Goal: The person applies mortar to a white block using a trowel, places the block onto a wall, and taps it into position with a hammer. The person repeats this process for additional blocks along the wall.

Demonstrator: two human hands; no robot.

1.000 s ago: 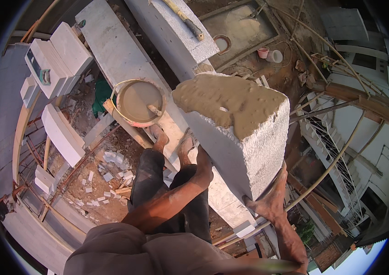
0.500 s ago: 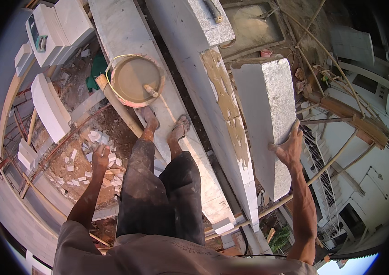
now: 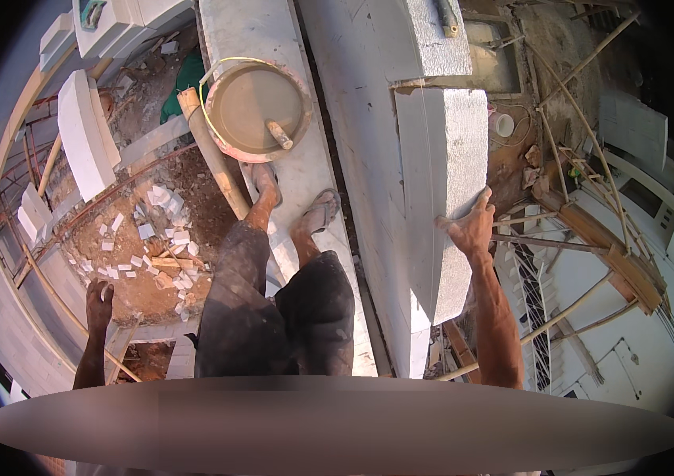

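Observation:
A long white lightweight concrete block (image 3: pixel 464 159) sits on top of the block wall (image 3: pixel 361 119), end to end with another block (image 3: pixel 438 40) beyond a narrow gap. My right hand (image 3: pixel 470 226) grips its right side near the close end, thumb on the top edge and fingers on the rough outer face. Away to the left, my left hand (image 3: pixel 99 305) hangs in the air, fingers loosely bent and apart, with nothing visible in it. A bucket of grey-brown mortar (image 3: pixel 253 111) stands by my feet, a wooden handle (image 3: pixel 279 135) sticking out of it.
I stand on a pale narrow ledge (image 3: pixel 317 182) between the wall and a lower area with broken block pieces (image 3: pixel 166 202). A bamboo pole (image 3: pixel 214 155) lies beside the bucket. More white blocks (image 3: pixel 83 139) are at left. Bamboo scaffolding (image 3: pixel 583 151) stands beyond the wall at right.
The block has moved left against the wall line, hiding the mortar strip seen before. My right hand stayed on it; my left hand moved further left and down.

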